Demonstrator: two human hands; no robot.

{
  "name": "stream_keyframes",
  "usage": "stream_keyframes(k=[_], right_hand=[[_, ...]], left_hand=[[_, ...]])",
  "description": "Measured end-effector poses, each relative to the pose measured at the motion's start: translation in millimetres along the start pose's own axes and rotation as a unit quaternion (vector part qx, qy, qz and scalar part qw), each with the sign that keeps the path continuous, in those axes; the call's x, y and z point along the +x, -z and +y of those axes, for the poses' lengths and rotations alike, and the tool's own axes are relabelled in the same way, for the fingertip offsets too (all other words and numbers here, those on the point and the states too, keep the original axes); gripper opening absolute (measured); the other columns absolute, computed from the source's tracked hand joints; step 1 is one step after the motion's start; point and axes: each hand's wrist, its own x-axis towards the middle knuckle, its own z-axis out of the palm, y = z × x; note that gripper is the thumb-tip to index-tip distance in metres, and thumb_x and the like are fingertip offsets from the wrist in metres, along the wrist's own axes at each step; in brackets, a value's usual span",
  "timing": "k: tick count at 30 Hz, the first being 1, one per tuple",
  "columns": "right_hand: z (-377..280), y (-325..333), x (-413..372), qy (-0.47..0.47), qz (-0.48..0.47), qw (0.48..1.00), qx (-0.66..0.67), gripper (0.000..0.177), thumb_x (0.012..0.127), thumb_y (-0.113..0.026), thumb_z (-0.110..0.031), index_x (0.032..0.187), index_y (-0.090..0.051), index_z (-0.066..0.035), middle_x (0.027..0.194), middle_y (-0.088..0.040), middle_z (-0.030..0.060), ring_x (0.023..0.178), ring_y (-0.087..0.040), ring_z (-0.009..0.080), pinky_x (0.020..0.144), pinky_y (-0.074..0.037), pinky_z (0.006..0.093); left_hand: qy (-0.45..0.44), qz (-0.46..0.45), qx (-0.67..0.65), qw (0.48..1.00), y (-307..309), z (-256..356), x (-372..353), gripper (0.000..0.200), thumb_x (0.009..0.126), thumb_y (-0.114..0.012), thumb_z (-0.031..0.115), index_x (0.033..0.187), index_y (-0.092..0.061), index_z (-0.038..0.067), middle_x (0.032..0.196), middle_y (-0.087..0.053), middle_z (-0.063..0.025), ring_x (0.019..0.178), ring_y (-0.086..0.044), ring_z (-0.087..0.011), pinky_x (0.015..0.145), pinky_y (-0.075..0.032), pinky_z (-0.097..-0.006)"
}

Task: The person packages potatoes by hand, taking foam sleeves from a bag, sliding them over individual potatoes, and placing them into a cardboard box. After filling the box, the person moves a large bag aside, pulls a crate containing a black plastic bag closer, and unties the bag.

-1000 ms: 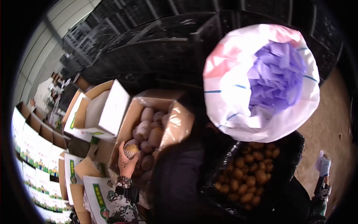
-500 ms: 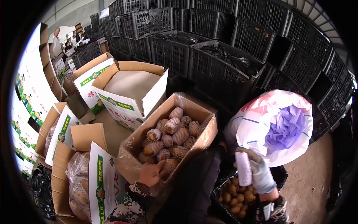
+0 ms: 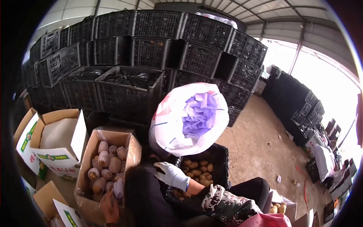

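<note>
My left hand, in an orange glove, reaches over the near edge of the cardboard box, its partly visible fingers apart against the contents. Potatoes in foam net sleeves fill this plastic-lined box. Beside the left fingers lies a pale lavender foam-sleeved piece; its inside is hidden. My right hand, in a whitish glove, is open with fingers stretched to the left, holding nothing. It hovers near the left side of a black crate of bare potatoes. Above the crate, a white sack holds lavender foam sleeves.
White-and-brown cartons stand on the left. Stacked black crates form a wall behind. At right are the concrete floor, another crate row and a red cord. Potatoes sit in a carton near my leg.
The view has swung right. My right hand has let go of the lavender foam-sleeved piece, which now lies in the box beside my left hand. My left hand stays at the box.
</note>
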Motion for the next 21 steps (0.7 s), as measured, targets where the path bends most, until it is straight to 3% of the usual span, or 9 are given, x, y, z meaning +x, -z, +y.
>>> stream_keyframes(k=[4, 6, 8, 10, 15, 16, 17, 18, 21], right_hand=[[34.8, -36.4, -105.1, -0.192, -0.139, 0.928, -0.286, 0.078, 0.092, -0.056, -0.063, 0.143, -0.047, -0.005, 0.125, -0.066, 0.0214, 0.116, -0.065, 0.0307, 0.095, -0.051, 0.0453], [64.8, -70.7, -142.7, -0.328, -0.143, 0.929, -0.096, 0.068, 0.095, -0.054, -0.061, 0.136, -0.056, -0.006, 0.118, -0.07, 0.0204, 0.111, -0.069, 0.0296, 0.093, -0.052, 0.0441], [93.3, -59.1, -155.0, -0.369, -0.131, 0.913, -0.114, 0.062, 0.099, -0.049, -0.06, 0.129, -0.063, -0.007, 0.113, -0.073, 0.0194, 0.108, -0.071, 0.0301, 0.091, -0.053, 0.0435], [112.0, -27.8, -160.7, -0.305, -0.171, 0.928, -0.128, 0.064, 0.1, -0.044, -0.062, 0.115, -0.072, -0.007, 0.109, -0.075, 0.0169, 0.107, -0.071, 0.0323, 0.089, -0.054, 0.045], [198.4, 98.2, -132.0, -0.371, 0.101, 0.896, -0.224, 0.051, 0.089, -0.061, -0.053, 0.102, -0.077, -0.006, 0.105, -0.076, 0.0157, 0.101, -0.072, 0.0335, 0.083, -0.057, 0.047], [208.1, 136.3, -133.8, -0.38, 0.117, 0.887, -0.235, 0.052, 0.09, -0.061, -0.051, 0.096, -0.074, -0.001, 0.104, -0.076, 0.0161, 0.1, -0.072, 0.0346, 0.084, -0.057, 0.0464], [228.7, 168.7, -134.0, -0.413, 0.05, 0.885, -0.209, 0.052, 0.087, -0.064, -0.051, 0.101, -0.075, -0.002, 0.106, -0.076, 0.0162, 0.099, -0.073, 0.0345, 0.084, -0.057, 0.0456], [252.4, 186.7, -139.9, -0.444, -0.019, 0.877, -0.182, 0.053, 0.084, -0.067, -0.051, 0.105, -0.076, -0.003, 0.108, -0.076, 0.0162, 0.099, -0.073, 0.0344, 0.085, -0.058, 0.0447], [337.4, 174.7, -172.2, -0.487, -0.161, 0.859, -0.009, 0.068, 0.084, -0.066, -0.064, 0.117, -0.074, -0.005, 0.108, -0.076, 0.016, 0.097, -0.073, 0.0308, 0.085, -0.057, 0.045]], left_hand=[[0.005, 0.035, -0.102, 0.994, -11.9, 35.0, 6.0, 0.021, 0.092, -0.058, 0.003, 0.111, -0.064, -0.004, 0.112, -0.068, -0.0176, 0.105, -0.066, -0.0311, 0.097, -0.051, -0.0405], [-0.057, 0.024, -0.065, 0.996, 0.3, 113.7, 8.5, 0.026, 0.095, -0.065, 0.013, 0.117, -0.07, 0.0, 0.119, -0.07, -0.0171, 0.113, -0.065, -0.0318, 0.099, -0.052, -0.0391], [-0.166, -0.021, -0.117, 0.979, -32.1, 138.2, 10.4, 0.031, 0.094, -0.066, 0.012, 0.122, -0.066, 0.0, 0.123, -0.068, -0.0171, 0.114, -0.065, -0.0329, 0.098, -0.052, -0.0394], [-0.157, -0.127, -0.197, 0.959, -77.3, 170.2, 7.3, 0.028, 0.091, -0.059, -0.001, 0.119, -0.064, -0.002, 0.122, -0.066, -0.017, 0.116, -0.062, -0.0313, 0.106, -0.046, -0.0389], [0.344, -0.177, -0.349, 0.854, -218.9, 143.3, -29.4, 0.079, 0.089, -0.066, 0.006, 0.158, -0.026, 0.003, 0.155, -0.04, -0.0175, 0.14, -0.043, -0.0291, 0.118, -0.031, -0.0388], [0.435, -0.142, -0.384, 0.802, -230.7, 134.0, -34.0, 0.07, 0.088, -0.065, 0.006, 0.153, -0.039, 0.003, 0.155, -0.039, -0.0165, 0.138, -0.044, -0.0295, 0.116, -0.035, -0.0394], [0.245, -0.243, -0.173, 0.923, -244.8, 87.9, -44.0, 0.062, 0.088, -0.063, 0.005, 0.147, -0.046, 0.003, 0.149, -0.046, -0.0154, 0.133, -0.049, -0.0283, 0.112, -0.039, -0.0387], [0.028, -0.32, 0.054, 0.945, -256.1, 44.8, -53.4, 0.054, 0.088, -0.062, 0.004, 0.141, -0.053, 0.002, 0.143, -0.053, -0.0144, 0.127, -0.054, -0.0271, 0.108, -0.044, -0.0379], [0.1, -0.259, -0.086, 0.957, -255.3, 52.0, -63.9, 0.041, 0.093, -0.067, 0.016, 0.131, -0.06, 0.001, 0.126, -0.066, -0.0161, 0.112, -0.064, -0.0303, 0.095, -0.052, -0.0397]])
